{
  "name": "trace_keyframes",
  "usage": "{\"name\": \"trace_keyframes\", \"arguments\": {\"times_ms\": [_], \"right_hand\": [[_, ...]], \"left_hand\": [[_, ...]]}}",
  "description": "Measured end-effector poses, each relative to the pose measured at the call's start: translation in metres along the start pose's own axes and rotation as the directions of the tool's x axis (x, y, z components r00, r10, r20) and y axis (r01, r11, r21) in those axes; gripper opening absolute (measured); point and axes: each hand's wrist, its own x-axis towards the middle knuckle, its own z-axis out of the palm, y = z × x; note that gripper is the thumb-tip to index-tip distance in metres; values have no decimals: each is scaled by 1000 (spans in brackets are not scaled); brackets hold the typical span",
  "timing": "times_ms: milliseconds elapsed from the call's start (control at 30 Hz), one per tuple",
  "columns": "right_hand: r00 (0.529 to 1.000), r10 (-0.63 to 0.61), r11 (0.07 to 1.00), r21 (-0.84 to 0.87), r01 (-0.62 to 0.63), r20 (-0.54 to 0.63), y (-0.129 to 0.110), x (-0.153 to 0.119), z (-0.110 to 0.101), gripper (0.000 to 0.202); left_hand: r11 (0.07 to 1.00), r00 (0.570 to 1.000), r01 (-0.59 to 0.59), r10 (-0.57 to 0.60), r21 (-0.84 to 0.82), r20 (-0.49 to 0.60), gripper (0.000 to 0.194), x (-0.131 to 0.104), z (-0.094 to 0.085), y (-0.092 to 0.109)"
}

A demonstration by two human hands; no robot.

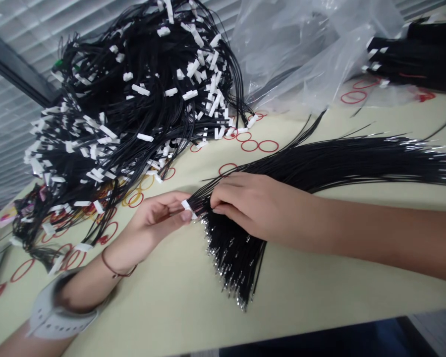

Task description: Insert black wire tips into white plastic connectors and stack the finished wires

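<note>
Between the thumb and fingers of my left hand [159, 215] is a small white connector housing [189, 208]. Black wires run from it toward my right hand [241, 201], whose fingers are pinched close beside the housing. What the right fingertips grip is partly hidden; black wire lies right at them. Under my right hand spreads a thick bundle of black wires [238, 253], its fanned ends tipped with shiny metal terminals. The same bundle stretches to the right across the table, with silvery tips at that far end too.
A big heap of black wires with white connectors [144, 89] fills the back left. Red rubber bands [250, 145] lie scattered on the pale table [163, 307]. A clear plastic bag [301, 59] and another black wire bundle [416, 64] sit at the back right, near window blinds.
</note>
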Motion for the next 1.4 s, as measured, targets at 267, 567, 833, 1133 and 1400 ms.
{"name": "trace_keyframes", "arguments": {"times_ms": [267, 567, 833, 1133, 1400], "right_hand": [[996, 62, 997, 46, -59, -59, -4, 0, 4, 14], [993, 51, 998, -32, -55, -102, -6, -2, 10, 16], [993, 84, 993, -72, -90, -87, -6, -1, 12, 15], [995, 28, 995, -94, -37, -94, -3, 0, 16, 15], [994, -68, 981, -186, 52, -83, -1, 0, 16, 11]], "left_hand": [[999, 1000, 9, -8, 45, -18, 19, 0, 0, 0], [1000, 1000, 0, 1, 6, -17, 17, 0, 1, 0], [1000, 999, 14, -13, -10, 32, 22, -1, -1, 1], [997, 998, 17, -22, -77, -60, 23, -2, 7, 1], [997, 997, -1, -5, -75, -72, 26, -3, 8, -1]]}}
